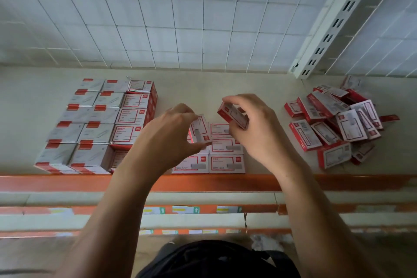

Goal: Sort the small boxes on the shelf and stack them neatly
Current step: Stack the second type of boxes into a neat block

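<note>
Black clothing fills the bottom edge, beneath two bare forearms reaching over the orange shelf lip. The left hand pinches a tilted red-and-white box over the flat rows of boxes at the shelf front. The right hand grips a second box, held clear above them. A loose heap of boxes lies to the right, and tidy stacks stand to the left.

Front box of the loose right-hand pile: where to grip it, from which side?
Probably take the small red-and-white cardboard box across its narrow width, thumb on the near long side and fingers over the far long edge, coming from above and from the front of the shelf. It lies face up at the near edge of the pile, so that side is free; other boxes crowd behind it.
</note>
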Demonstrator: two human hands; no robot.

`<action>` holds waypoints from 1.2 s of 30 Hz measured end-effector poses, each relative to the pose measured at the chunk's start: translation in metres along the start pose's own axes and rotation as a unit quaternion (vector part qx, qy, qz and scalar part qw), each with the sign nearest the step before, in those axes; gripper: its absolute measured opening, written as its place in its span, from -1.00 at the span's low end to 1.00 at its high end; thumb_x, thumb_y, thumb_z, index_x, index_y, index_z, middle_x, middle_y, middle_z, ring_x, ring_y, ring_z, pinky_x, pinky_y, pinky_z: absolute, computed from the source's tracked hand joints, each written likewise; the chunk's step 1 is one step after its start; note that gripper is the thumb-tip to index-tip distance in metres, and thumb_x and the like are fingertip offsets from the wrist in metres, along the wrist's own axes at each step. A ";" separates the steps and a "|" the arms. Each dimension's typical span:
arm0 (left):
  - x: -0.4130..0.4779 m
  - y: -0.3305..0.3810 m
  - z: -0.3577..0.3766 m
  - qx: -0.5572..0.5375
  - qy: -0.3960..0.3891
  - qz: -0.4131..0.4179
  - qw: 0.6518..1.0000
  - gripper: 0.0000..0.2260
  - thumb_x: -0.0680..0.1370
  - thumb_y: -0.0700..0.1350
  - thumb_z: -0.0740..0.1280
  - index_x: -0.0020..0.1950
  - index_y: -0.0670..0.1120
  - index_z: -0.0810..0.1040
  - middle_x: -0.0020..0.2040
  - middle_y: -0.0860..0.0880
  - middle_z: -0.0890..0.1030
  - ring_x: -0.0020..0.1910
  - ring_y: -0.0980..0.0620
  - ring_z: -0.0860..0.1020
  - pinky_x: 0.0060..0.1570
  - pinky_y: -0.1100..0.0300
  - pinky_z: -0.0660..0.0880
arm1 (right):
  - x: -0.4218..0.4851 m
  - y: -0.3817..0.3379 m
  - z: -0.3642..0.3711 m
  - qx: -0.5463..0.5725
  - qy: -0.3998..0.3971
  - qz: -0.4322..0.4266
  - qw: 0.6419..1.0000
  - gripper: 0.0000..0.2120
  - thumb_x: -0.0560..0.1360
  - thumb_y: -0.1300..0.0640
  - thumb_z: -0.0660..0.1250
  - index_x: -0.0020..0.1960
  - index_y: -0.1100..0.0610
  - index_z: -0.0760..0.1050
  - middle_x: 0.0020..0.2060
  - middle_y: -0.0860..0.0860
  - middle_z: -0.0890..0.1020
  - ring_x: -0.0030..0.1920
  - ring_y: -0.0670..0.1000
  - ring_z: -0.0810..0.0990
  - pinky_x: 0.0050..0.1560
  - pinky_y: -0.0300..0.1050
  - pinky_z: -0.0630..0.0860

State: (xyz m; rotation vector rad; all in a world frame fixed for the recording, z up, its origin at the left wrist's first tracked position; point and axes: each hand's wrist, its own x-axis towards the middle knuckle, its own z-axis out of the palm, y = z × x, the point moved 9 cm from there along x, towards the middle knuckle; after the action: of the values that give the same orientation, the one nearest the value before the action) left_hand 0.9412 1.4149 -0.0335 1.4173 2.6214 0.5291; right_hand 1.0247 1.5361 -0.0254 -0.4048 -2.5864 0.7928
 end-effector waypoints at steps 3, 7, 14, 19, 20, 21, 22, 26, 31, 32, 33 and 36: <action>-0.012 -0.012 0.002 -0.008 0.008 -0.009 1.000 -0.45 0.43 0.22 0.41 0.33 -0.04 0.52 0.23 0.04 0.50 0.11 0.05 0.51 0.07 0.08 0.54 | -0.003 -0.015 0.018 0.008 -0.036 -0.022 0.999 -0.47 0.45 0.33 0.42 0.39 0.11 0.44 0.23 0.01 0.52 0.17 -0.07 0.52 0.15 -0.27 0.52; -0.018 -0.017 0.003 -0.010 0.013 -0.008 1.000 -0.42 0.44 0.24 0.39 0.35 -0.05 0.50 0.25 0.03 0.49 0.15 0.06 0.49 0.11 0.14 0.49 | -0.005 -0.023 0.029 0.001 -0.053 -0.023 0.998 -0.44 0.47 0.29 0.41 0.44 0.08 0.39 0.27 0.01 0.51 0.26 -0.02 0.46 0.23 -0.14 0.49; -0.009 -0.012 -0.011 -0.047 0.066 0.019 0.997 -0.60 0.51 0.00 0.40 0.32 -0.08 0.53 0.25 -0.01 0.56 0.13 0.03 0.54 0.11 0.17 0.46 | -0.009 -0.033 0.027 0.034 -0.067 -0.022 0.997 -0.42 0.44 0.31 0.43 0.43 0.10 0.40 0.25 0.00 0.53 0.24 -0.03 0.48 0.20 -0.21 0.47; -0.002 -0.002 -0.011 -0.103 0.074 0.054 0.990 -0.77 0.52 -0.15 0.40 0.17 -0.08 0.64 0.02 0.00 0.66 -0.15 0.13 0.53 -0.11 0.28 0.51 | -0.011 -0.012 0.032 0.082 -0.088 0.072 0.990 -0.41 0.50 0.14 0.42 0.48 -0.01 0.32 0.31 -0.06 0.51 0.23 -0.08 0.53 0.00 -0.49 0.43; -0.001 0.000 -0.011 -0.102 0.078 0.059 0.990 -0.78 0.52 -0.16 0.40 0.16 -0.09 0.64 0.01 -0.01 0.66 -0.17 0.14 0.52 -0.13 0.34 0.47 | -0.011 -0.008 0.032 0.102 -0.089 0.087 0.987 -0.40 0.50 0.13 0.42 0.49 -0.03 0.31 0.32 -0.07 0.51 0.21 -0.10 0.54 -0.03 -0.50 0.44; 0.001 0.001 -0.011 -0.101 0.080 0.060 0.990 -0.79 0.53 -0.15 0.39 0.16 -0.10 0.64 0.02 -0.01 0.66 -0.18 0.15 0.51 -0.14 0.40 0.43 | -0.011 -0.006 0.031 0.121 -0.085 0.096 0.984 -0.41 0.50 0.13 0.41 0.48 -0.06 0.32 0.31 -0.08 0.52 0.15 -0.12 0.57 -0.05 -0.47 0.49; 0.002 0.001 -0.011 -0.101 0.082 0.057 0.990 -0.79 0.54 -0.14 0.38 0.17 -0.11 0.64 0.03 -0.01 0.66 -0.18 0.17 0.51 -0.14 0.43 0.40 | -0.011 -0.004 0.029 0.133 -0.076 0.102 0.983 -0.43 0.50 0.13 0.41 0.45 -0.10 0.35 0.27 -0.09 0.53 0.07 -0.13 0.59 -0.06 -0.41 0.54; 0.005 0.001 -0.009 -0.115 0.079 0.053 0.989 -0.77 0.58 -0.09 0.31 0.21 -0.10 0.61 0.05 0.01 0.66 -0.16 0.22 0.53 -0.11 0.45 0.43 | -0.007 0.011 0.015 0.130 -0.015 0.147 0.980 -0.63 0.50 0.00 0.41 0.29 -0.13 0.49 0.07 -0.07 0.54 -0.05 -0.11 0.61 -0.09 -0.27 0.62; 0.010 0.013 -0.001 -0.119 0.048 0.087 0.988 -0.58 0.49 0.04 0.42 0.30 -0.09 0.53 0.08 0.03 0.61 -0.03 0.11 0.55 -0.01 0.22 0.53 | -0.002 0.028 0.009 0.185 0.051 0.218 0.957 -0.78 0.54 -0.03 0.38 0.11 0.07 0.57 -0.14 -0.07 0.64 -0.19 -0.10 0.65 -0.26 -0.30 0.58; 0.012 0.014 0.002 -0.102 0.044 0.086 0.990 -0.55 0.47 0.02 0.45 0.31 -0.10 0.51 0.09 0.02 0.60 -0.01 0.08 0.54 -0.01 0.23 0.52 | -0.002 0.030 0.011 0.196 0.052 0.229 0.952 -0.77 0.54 -0.03 0.37 0.10 0.10 0.56 -0.13 -0.03 0.66 -0.20 -0.08 0.67 -0.28 -0.27 0.60; 0.014 0.014 0.002 -0.087 0.047 0.087 0.991 -0.55 0.46 -0.01 0.46 0.31 -0.11 0.50 0.09 0.00 0.60 -0.01 0.05 0.54 -0.02 0.24 0.50 | -0.001 0.031 0.013 0.196 0.047 0.235 0.951 -0.75 0.55 -0.03 0.36 0.11 0.11 0.55 -0.12 -0.02 0.66 -0.20 -0.07 0.68 -0.28 -0.25 0.61; 0.017 0.012 -0.003 -0.072 0.069 0.093 0.991 -0.62 0.47 -0.09 0.46 0.26 -0.13 0.54 0.05 -0.04 0.61 -0.05 0.05 0.54 -0.06 0.27 0.47 | 0.003 0.025 0.014 0.137 0.032 0.186 0.972 -0.67 0.56 -0.01 0.35 0.26 0.09 0.49 0.00 -0.05 0.62 -0.14 -0.13 0.64 -0.17 -0.34 0.60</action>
State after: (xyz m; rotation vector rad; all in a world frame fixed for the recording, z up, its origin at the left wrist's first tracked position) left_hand 0.9402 1.4346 -0.0258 1.6429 2.5046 0.8489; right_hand 1.0199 1.5509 -0.0500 -0.8278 -2.3242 1.2241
